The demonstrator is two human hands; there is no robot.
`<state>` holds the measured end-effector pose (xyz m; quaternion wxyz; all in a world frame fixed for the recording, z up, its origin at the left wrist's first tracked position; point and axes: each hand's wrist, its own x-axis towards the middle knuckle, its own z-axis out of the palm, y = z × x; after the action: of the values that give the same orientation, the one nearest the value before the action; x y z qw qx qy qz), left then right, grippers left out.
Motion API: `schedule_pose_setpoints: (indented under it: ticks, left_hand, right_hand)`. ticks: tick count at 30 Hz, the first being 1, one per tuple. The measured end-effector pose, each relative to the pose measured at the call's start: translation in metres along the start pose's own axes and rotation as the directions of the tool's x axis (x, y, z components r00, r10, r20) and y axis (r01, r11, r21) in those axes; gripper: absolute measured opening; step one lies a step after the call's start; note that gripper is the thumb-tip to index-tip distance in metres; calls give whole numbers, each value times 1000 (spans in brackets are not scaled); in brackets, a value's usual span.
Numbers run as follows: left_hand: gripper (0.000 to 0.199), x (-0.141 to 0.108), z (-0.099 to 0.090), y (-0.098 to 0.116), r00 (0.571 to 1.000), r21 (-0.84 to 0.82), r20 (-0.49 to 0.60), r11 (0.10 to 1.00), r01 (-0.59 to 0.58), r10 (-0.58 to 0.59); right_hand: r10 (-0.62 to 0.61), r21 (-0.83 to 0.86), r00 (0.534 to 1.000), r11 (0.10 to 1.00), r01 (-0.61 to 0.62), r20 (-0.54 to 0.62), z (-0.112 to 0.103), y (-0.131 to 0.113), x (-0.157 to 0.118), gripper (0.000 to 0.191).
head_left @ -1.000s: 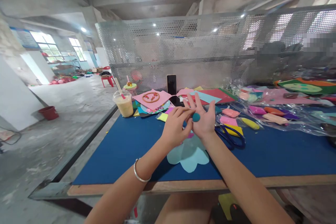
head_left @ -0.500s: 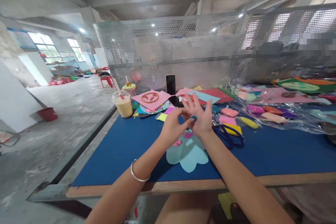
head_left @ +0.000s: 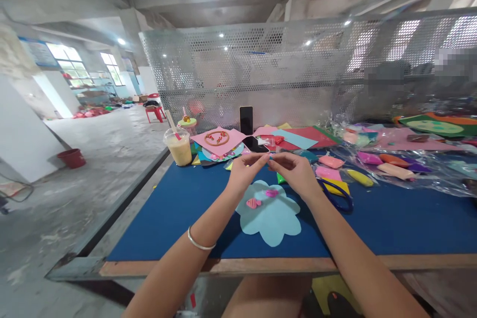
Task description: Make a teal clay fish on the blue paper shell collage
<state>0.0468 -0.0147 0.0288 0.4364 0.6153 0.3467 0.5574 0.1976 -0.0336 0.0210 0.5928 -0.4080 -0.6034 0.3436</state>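
Above a pale blue flower-shaped paper (head_left: 270, 226), my left hand (head_left: 244, 173) and my right hand (head_left: 297, 171) meet fingertip to fingertip. Between them they pinch a small blue-teal piece of clay (head_left: 270, 157), mostly covered by the fingers. On the paper lie a pink striped clay fish (head_left: 253, 203) and a magenta clay piece (head_left: 272, 193). Partly behind my right wrist are blue looped handles (head_left: 345, 204), beside a yellow packet (head_left: 337, 187).
A lidded drink cup (head_left: 179, 149) stands at the left, by a pink sheet (head_left: 219, 146) with a ring design. A phone (head_left: 246, 120) leans upright against the perforated metal screen (head_left: 290, 74); another dark phone (head_left: 256, 144) lies flat. Clay packets (head_left: 331, 161) and plastic bags spread right.
My right hand has turned from an open palm to a pinch, fingertips meeting my left hand's at the clay. The pink fish is now less covered. The view has shifted slightly.
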Motion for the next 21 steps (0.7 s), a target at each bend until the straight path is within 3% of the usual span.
schedule_pose_setpoints:
  ticks: [6, 9, 12, 16, 18, 21]
  left_hand:
    - [31, 1, 5, -5, 1000, 56, 7, 998, 12, -12]
    - [35, 4, -5, -2, 999, 155, 19, 987, 30, -34]
    - [32, 2, -38, 0, 990, 316, 106, 947, 55, -93]
    - [24, -11, -95, -8, 947, 568, 244, 822, 34, -208]
    - [20, -19, -114, -15, 948, 651, 254, 759, -22, -190]
    - [22, -20, -127, -22, 961, 731, 252, 672, -116, -108]
  right_hand:
    - [39, -37, 998, 999, -38, 45, -6, 0, -1, 31]
    - [76, -6, 995, 997, -76, 57, -8, -1, -3, 37]
    - [114, 23, 992, 993, -115, 45, -14, -1, -3, 44]
    - [169, 58, 985, 984, -170, 34, -22, 4, -3, 41]
    - [201, 63, 978, 977, -205, 55, -24, 7, -2, 40]
    - [228, 38, 968, 972, -233, 104, -25, 10, -2, 39]
